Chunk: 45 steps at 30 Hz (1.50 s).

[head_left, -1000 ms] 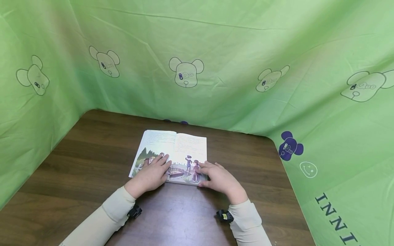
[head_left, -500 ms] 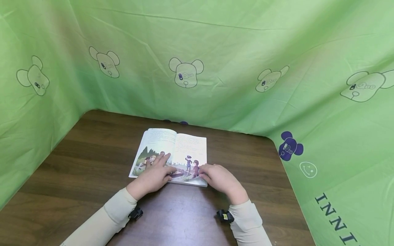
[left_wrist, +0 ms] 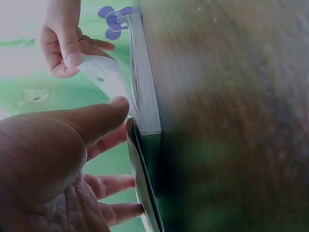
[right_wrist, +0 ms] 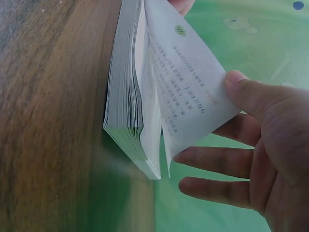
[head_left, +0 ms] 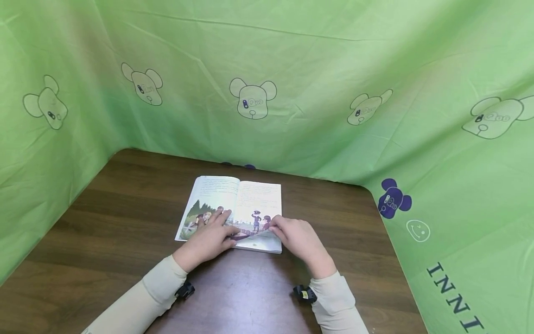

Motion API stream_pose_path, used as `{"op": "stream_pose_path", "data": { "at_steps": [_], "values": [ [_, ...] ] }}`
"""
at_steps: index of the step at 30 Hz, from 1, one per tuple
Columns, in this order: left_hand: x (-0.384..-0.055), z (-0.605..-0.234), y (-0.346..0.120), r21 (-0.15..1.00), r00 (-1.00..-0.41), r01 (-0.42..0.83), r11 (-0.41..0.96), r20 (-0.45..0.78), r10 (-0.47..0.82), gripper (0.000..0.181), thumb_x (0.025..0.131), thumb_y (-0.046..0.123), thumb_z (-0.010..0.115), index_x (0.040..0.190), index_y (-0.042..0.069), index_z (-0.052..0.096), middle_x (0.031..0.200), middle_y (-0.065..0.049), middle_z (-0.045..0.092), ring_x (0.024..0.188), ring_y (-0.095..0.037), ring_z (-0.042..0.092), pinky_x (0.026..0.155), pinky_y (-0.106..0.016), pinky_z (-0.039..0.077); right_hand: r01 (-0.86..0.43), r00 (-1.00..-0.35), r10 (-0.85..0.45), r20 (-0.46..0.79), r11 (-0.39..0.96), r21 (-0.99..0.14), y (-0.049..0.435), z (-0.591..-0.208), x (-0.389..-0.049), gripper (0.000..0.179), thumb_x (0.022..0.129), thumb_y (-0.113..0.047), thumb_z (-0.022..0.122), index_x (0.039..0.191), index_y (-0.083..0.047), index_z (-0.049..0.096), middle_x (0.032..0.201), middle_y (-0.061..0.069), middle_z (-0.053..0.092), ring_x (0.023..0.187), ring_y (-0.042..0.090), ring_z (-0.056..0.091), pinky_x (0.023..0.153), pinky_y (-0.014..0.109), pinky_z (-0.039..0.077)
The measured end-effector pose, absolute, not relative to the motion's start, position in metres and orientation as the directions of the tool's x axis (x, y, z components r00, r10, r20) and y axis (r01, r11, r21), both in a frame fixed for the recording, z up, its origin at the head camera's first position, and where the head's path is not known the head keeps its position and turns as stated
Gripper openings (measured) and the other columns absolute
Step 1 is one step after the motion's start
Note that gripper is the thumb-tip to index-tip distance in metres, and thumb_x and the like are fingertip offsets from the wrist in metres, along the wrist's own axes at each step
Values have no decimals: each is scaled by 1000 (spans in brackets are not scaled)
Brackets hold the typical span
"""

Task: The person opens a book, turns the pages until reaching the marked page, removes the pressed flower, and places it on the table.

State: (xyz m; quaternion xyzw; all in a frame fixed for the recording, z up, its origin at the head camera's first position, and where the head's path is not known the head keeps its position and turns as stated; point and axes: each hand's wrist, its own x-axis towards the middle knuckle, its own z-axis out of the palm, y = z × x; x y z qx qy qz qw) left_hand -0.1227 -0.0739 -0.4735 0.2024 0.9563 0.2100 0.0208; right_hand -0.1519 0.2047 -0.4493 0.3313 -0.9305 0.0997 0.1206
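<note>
Since a second ago, a right-hand page (right_wrist: 193,92) has risen at its near outer corner, bending up with the right hand (head_left: 298,236). Green curtain (head_left: 250,51), printed with round-eared cartoon heads, stands behind and on both sides of the brown wood-grain surface (head_left: 125,199), whose far corners are rounded; pale glare shows nearer than the open illustrated book (head_left: 258,197). That book lies near the far edge, about midway between those corners. Spread, the left hand (head_left: 208,241) rests its fingers on the left page (head_left: 217,188); right thumb and fingers pinch the raised page.
</note>
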Motion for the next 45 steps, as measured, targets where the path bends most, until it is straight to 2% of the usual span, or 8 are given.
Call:
{"op": "stream_pose_path", "data": {
  "at_steps": [5, 9, 13, 19, 23, 30, 35, 45],
  "values": [
    [-122, -474, -72, 394, -920, 377, 838, 59, 386, 29, 97, 33, 71, 125, 26, 74, 161, -16, 40, 152, -44, 28, 106, -83, 25, -597, -783, -535, 317, 790, -140, 205, -446, -152, 24, 96, -37, 73, 113, -21, 67, 96, -7, 75, 68, 12, 65, 64, 38, 54],
    [-122, -475, -70, 385, -922, 378, 842, 76, 380, 28, 98, 28, 69, 125, 25, 75, 160, -15, 43, 151, -44, 30, 105, -83, 26, -521, -838, -451, 306, 828, -208, 207, -443, -152, 59, 89, -49, 77, 137, -18, 59, 123, 4, 72, 93, 22, 72, 76, 44, 58],
    [-123, -476, -70, 383, -927, 371, 846, 95, 364, 28, 98, 26, 67, 124, 22, 75, 157, -15, 46, 150, -44, 33, 104, -83, 28, -430, -895, -369, 250, 864, -261, 208, -443, -153, 74, 89, -53, 76, 146, -15, 50, 139, 10, 64, 114, 31, 69, 86, 50, 57],
    [-124, -476, -69, 395, -941, 336, 855, 104, 321, 37, 97, 26, 65, 132, 13, 66, 155, -16, 49, 148, -40, 37, 105, -81, 29, -382, -924, -355, 141, 876, -294, 207, -444, -152, 56, 90, -48, 76, 129, -10, 62, 134, 11, 66, 117, 30, 67, 95, 49, 54],
    [-125, -476, -69, 430, -950, 313, 847, 137, 281, 60, 96, 27, 66, 150, 7, 47, 152, -19, 51, 145, -39, 43, 105, -80, 31, -454, -889, -450, 85, 843, -288, 208, -447, -151, 40, 91, -42, 77, 115, -12, 69, 129, 9, 68, 119, 28, 66, 100, 47, 52],
    [-128, -477, -70, 371, -925, 341, 864, 294, 240, 106, 86, 26, 79, 165, 11, 11, 165, -25, 26, 149, -48, 30, 105, -79, 33, -546, -814, -579, -43, 789, -282, 209, -453, -150, 50, 89, -35, 79, 132, -11, 68, 150, 13, 55, 142, 30, 50, 115, 58, 36],
    [-128, -476, -73, 288, -885, 391, 874, 377, 272, 109, 80, 19, 82, 165, 14, 14, 171, -21, 2, 156, -47, 7, 111, -80, 20, -561, -792, -605, -83, 775, -290, 208, -455, -149, 59, 87, -36, 82, 138, -12, 65, 154, 15, 51, 145, 33, 46, 116, 64, 31],
    [-129, -475, -73, 169, -870, 440, 882, 324, 372, 101, 78, 3, 68, 165, 18, 20, 173, -11, -3, 157, -43, -2, 113, -80, 8, -555, -794, -600, -102, 783, -282, 207, -455, -148, 62, 85, -37, 83, 139, -13, 65, 155, 13, 50, 146, 35, 44, 116, 66, 29]
  ]
}}
